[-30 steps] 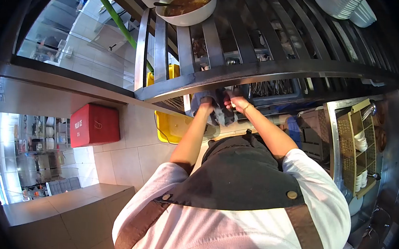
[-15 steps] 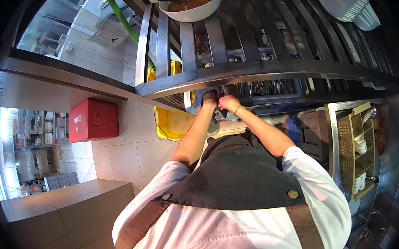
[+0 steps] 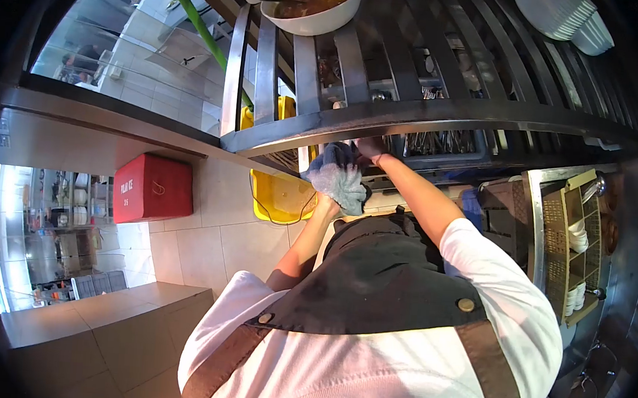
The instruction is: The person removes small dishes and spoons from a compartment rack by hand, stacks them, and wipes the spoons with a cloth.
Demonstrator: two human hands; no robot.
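A crumpled grey-blue cloth (image 3: 341, 180) hangs over my left hand (image 3: 326, 202), which holds it from below; most of its fingers are covered. My right hand (image 3: 371, 148) is just right of the cloth, under the front rail of the slatted metal shelf (image 3: 413, 118). Shadow and the rail hide its fingers, so what it holds, if anything, cannot be made out. Right of that hand, a tray (image 3: 447, 162) of metal cutlery (image 3: 437, 142) sits below the slats.
A white bowl of soup (image 3: 309, 22) with a spoon and stacked plastic containers (image 3: 561, 20) stand on the slats. A yellow bin (image 3: 280, 198) and a red box (image 3: 154, 190) are at left. At right is a rack (image 3: 573, 246) with white cups.
The cloth has come up into fuller view over my left hand, which has moved slightly down. My right hand has moved up and further beneath the rail.
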